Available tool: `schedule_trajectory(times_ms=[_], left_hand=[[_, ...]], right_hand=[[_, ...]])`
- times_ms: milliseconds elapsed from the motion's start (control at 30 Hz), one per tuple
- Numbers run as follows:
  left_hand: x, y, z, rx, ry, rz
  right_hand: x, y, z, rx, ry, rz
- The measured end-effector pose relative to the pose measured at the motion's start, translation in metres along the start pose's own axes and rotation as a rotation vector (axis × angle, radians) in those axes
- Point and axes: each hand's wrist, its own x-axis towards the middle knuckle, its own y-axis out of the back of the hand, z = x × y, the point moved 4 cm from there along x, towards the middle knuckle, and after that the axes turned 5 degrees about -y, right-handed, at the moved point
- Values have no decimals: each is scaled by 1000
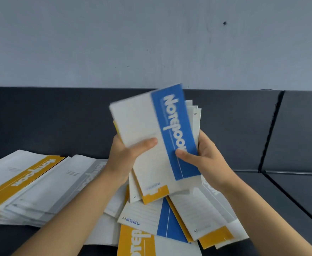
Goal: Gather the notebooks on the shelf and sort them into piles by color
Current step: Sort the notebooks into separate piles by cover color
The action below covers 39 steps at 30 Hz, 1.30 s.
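I hold a fanned bundle of notebooks up in front of me. The top one is a white notebook with a blue band [171, 130], slightly blurred. My left hand [127, 154] grips the bundle's left edge, thumb across the cover. My right hand [205, 156] grips the right edge, thumb on the blue band. A yellow-banded notebook [156, 194] shows at the bundle's lower end. To the left lie a yellow-banded pile [20, 176] and a grey-banded pile [59, 189]. Below my hands lies an unsorted heap [162, 220] of blue, yellow and grey notebooks.
Everything rests on a dark padded surface [262, 196] with seams running diagonally at the right. A dark padded backrest [50, 117] rises behind it, below a pale grey wall [151, 43]. The heap spreads to the frame's bottom edge.
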Motion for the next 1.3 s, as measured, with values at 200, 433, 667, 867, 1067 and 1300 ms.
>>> schedule_trajectory(times_ms=[200,433,667,867,1067,1300], left_hand=[[1,-3,-14,165,66,-38],[11,10,-24,557,344,-250],[17,20,-7,518,374,-226],[23,71,12,673,418,-236],[26,172,45,704,425,-246],[39,300,73,775,409,-245]], right_hand=[[-1,2,9,-53,-84,35],[3,11,19,35,-255,182],[-3,-3,15,209,-514,161],[2,-54,4,304,-684,150],[30,-150,1,410,-691,162],[64,-269,6,345,-701,247]])
